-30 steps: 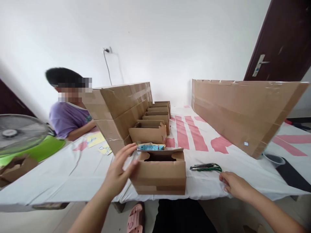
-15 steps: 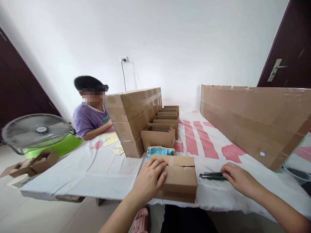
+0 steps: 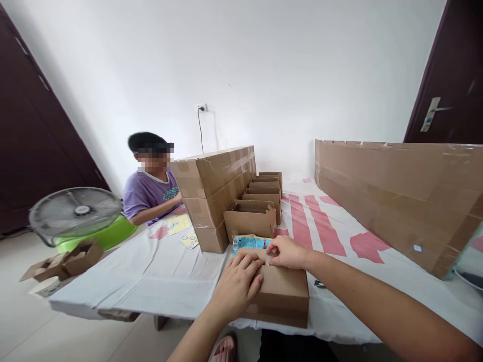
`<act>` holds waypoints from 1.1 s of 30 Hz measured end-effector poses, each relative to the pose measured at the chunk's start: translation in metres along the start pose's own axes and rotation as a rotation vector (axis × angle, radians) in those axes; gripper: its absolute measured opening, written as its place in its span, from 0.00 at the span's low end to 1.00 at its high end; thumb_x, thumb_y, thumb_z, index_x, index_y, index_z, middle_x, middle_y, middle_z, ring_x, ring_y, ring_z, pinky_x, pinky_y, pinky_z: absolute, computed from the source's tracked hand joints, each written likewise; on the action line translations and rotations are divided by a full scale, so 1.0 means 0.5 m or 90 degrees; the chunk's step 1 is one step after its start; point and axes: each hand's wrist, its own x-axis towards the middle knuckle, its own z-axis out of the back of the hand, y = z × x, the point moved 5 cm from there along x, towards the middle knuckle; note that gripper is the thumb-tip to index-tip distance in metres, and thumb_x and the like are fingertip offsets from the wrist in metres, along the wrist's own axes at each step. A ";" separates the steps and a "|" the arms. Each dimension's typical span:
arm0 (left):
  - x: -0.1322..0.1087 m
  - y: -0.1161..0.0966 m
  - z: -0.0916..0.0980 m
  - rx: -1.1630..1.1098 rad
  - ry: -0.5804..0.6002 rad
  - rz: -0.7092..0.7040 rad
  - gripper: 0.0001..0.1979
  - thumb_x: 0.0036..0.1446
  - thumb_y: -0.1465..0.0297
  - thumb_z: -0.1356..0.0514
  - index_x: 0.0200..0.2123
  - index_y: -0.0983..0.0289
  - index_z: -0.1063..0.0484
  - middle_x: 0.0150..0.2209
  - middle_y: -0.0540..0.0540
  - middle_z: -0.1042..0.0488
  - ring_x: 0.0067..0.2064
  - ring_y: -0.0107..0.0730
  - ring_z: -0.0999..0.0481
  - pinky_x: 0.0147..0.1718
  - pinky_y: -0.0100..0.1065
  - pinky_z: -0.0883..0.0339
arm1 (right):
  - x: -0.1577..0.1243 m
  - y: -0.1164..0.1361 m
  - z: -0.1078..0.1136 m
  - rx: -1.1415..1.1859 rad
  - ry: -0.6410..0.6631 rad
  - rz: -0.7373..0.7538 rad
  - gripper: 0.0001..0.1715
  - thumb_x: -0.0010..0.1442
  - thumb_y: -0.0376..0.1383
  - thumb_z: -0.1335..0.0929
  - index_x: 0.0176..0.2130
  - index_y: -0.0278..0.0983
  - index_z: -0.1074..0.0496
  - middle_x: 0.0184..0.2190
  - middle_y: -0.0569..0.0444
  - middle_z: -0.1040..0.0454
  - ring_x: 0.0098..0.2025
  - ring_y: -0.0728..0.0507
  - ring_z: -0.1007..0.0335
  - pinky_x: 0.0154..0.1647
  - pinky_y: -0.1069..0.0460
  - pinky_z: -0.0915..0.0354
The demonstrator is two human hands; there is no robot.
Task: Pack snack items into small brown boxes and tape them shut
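Note:
A small brown cardboard box [image 3: 283,286] lies near the table's front edge. My left hand [image 3: 237,281] rests with its fingers flat on the left part of its top. Over the top seam, my right hand [image 3: 285,253] has its thumb and fingers pinched together beside a pale, shiny patch that looks like clear tape. What is between the fingertips is too small to make out. The tip of a utility knife [image 3: 320,284] shows on the cloth right of the box, the rest hidden by my right forearm. Behind the box is a blue packet [image 3: 251,243].
Open cardboard boxes [image 3: 251,221] run in a row toward the wall, beside a tall wall of taped boxes [image 3: 215,176]. A long cardboard panel [image 3: 396,191] stands at right. Another person [image 3: 151,196] sits at left by yellow cards [image 3: 179,224]. A fan [image 3: 81,211] is on the floor side.
My right hand has let go of the utility knife on the table and moved left onto the box top. The left hand stays on the box. The view has shifted slightly.

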 end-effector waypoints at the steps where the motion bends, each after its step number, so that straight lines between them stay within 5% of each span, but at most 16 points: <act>1: 0.001 0.000 -0.001 0.000 0.004 0.003 0.15 0.63 0.68 0.48 0.50 0.60 0.29 0.48 0.56 0.27 0.52 0.43 0.33 0.50 0.47 0.37 | 0.004 0.000 -0.005 -0.006 -0.004 -0.003 0.14 0.44 0.33 0.25 0.35 0.36 0.22 0.31 0.54 0.23 0.35 0.43 0.29 0.34 0.52 0.36; 8: 0.004 -0.002 -0.001 0.016 0.005 -0.001 0.14 0.63 0.68 0.48 0.49 0.60 0.29 0.47 0.56 0.27 0.51 0.44 0.33 0.49 0.46 0.37 | -0.013 0.000 -0.013 -0.011 -0.003 -0.005 0.07 0.49 0.29 0.29 0.31 0.38 0.22 0.31 0.55 0.23 0.37 0.44 0.29 0.36 0.53 0.36; 12: 0.004 -0.001 -0.002 0.009 0.017 0.011 0.14 0.63 0.68 0.47 0.50 0.60 0.30 0.48 0.55 0.27 0.51 0.44 0.33 0.49 0.47 0.38 | -0.014 -0.003 -0.010 -0.021 -0.027 0.000 0.16 0.48 0.30 0.27 0.40 0.35 0.24 0.39 0.49 0.25 0.41 0.43 0.30 0.40 0.52 0.36; 18: 0.005 -0.003 -0.001 0.013 0.007 0.010 0.14 0.62 0.69 0.46 0.50 0.59 0.30 0.47 0.54 0.26 0.50 0.43 0.32 0.49 0.47 0.36 | -0.015 0.000 -0.014 -0.040 0.001 0.027 0.09 0.52 0.30 0.29 0.36 0.36 0.24 0.35 0.51 0.24 0.39 0.42 0.30 0.39 0.51 0.36; 25: 0.000 -0.005 0.002 0.038 -0.032 -0.009 0.11 0.61 0.70 0.45 0.47 0.60 0.29 0.47 0.54 0.26 0.50 0.41 0.32 0.47 0.44 0.36 | -0.019 0.011 0.015 -0.063 0.086 0.137 0.18 0.50 0.29 0.29 0.42 0.39 0.22 0.41 0.50 0.25 0.46 0.42 0.30 0.46 0.52 0.37; 33: -0.033 -0.032 0.020 0.109 -0.180 -0.053 0.13 0.61 0.70 0.46 0.49 0.65 0.32 0.43 0.58 0.26 0.46 0.42 0.31 0.47 0.45 0.37 | -0.007 -0.001 0.025 -0.114 0.169 0.158 0.28 0.45 0.32 0.27 0.48 0.42 0.24 0.45 0.52 0.23 0.45 0.42 0.28 0.42 0.53 0.36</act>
